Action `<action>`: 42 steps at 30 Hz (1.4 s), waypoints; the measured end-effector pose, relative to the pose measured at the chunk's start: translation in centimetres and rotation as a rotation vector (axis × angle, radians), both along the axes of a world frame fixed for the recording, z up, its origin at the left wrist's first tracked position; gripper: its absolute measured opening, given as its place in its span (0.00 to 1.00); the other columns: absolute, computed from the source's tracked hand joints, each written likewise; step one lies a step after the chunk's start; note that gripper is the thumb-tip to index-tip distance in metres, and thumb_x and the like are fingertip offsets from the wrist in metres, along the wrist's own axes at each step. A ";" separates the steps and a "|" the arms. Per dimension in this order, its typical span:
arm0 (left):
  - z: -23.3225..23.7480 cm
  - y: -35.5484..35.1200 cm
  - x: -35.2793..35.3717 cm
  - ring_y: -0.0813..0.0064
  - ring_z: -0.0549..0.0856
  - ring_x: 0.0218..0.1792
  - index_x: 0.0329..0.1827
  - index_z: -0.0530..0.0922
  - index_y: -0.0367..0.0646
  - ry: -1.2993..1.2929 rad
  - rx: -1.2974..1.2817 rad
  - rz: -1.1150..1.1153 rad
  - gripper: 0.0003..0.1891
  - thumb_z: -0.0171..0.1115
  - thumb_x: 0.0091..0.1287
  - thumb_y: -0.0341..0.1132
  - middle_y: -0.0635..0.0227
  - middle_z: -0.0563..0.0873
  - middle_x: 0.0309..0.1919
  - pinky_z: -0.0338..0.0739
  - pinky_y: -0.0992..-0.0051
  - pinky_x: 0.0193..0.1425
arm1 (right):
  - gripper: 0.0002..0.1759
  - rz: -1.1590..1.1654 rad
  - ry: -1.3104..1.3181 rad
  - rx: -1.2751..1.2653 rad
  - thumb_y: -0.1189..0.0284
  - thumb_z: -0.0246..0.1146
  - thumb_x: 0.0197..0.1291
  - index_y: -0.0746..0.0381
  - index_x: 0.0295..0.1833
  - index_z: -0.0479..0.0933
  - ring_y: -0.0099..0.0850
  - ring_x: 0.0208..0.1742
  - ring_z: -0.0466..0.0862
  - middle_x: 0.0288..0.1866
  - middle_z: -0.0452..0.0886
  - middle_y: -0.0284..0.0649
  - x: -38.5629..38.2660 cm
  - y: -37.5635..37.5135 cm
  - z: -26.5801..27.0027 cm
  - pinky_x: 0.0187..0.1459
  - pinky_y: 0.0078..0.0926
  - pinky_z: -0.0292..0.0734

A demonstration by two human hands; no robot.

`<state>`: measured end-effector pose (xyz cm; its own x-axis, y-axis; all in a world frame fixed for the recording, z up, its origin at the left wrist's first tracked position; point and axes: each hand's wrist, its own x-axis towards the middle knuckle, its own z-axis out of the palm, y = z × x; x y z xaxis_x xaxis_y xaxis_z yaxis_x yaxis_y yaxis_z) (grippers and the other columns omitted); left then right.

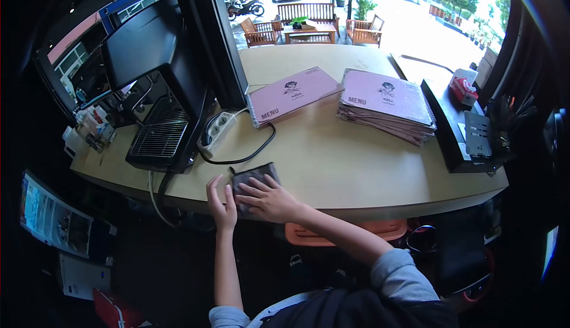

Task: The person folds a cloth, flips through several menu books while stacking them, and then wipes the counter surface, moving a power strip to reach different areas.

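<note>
A dark, folded cloth with a small loop at one corner lies at the front edge of the wooden counter. My right hand rests flat on top of it, fingers spread. Beside the cloth's left edge is my left hand, fingers apart and slightly bent; whether it touches the cloth is hard to tell. Beyond my hands, a single pink menu lies at an angle. A stack of pink menus sits to its right, the near corner of the single menu close against it.
A black espresso machine stands left, beside a white power strip and a looping black cable. At right is a black tray with a red tissue box. An orange stool sits below the counter.
</note>
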<state>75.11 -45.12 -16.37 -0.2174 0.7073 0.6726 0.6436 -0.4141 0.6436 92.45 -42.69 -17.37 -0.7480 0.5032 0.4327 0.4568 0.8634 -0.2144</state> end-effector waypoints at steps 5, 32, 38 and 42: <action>0.0 1.6 1.0 0.57 0.75 0.55 0.54 0.70 0.35 0.080 0.009 -0.059 0.15 0.54 0.67 0.32 0.54 0.76 0.51 0.66 0.64 0.62 | 0.36 -0.461 -0.113 -0.208 0.44 0.56 0.58 0.46 0.69 0.63 0.44 0.75 0.53 0.74 0.56 0.43 16.6 0.2 2.2 0.70 0.55 0.44; -1.3 -2.3 -11.1 0.66 0.75 0.56 0.55 0.71 0.33 -0.160 0.014 0.141 0.14 0.51 0.68 0.29 0.58 0.76 0.53 0.69 0.67 0.62 | 0.33 0.100 -0.019 0.085 0.56 0.52 0.57 0.66 0.64 0.67 0.45 0.71 0.61 0.69 0.65 0.47 -18.9 2.8 -0.6 0.69 0.51 0.50; -0.9 0.8 -4.5 0.63 0.77 0.50 0.51 0.73 0.34 -0.173 0.066 -0.030 0.12 0.52 0.65 0.27 0.57 0.78 0.48 0.70 0.67 0.56 | 0.39 -0.012 -0.042 -0.092 0.44 0.56 0.57 0.58 0.67 0.65 0.40 0.73 0.59 0.71 0.63 0.43 -4.1 3.1 1.2 0.71 0.45 0.49; -0.6 1.3 0.9 0.64 0.78 0.48 0.49 0.74 0.36 -0.185 0.075 -0.179 0.12 0.53 0.65 0.28 0.58 0.79 0.46 0.70 0.68 0.54 | 0.34 -0.403 0.003 -0.132 0.50 0.60 0.56 0.57 0.65 0.67 0.43 0.72 0.60 0.70 0.64 0.45 11.4 5.3 2.6 0.70 0.44 0.52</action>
<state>76.01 -43.87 -16.98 -0.2176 0.6954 0.6849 0.4298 -0.5618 0.7069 103.88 -37.40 -14.81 -0.4794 0.8062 0.3467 0.7513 0.5812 -0.3126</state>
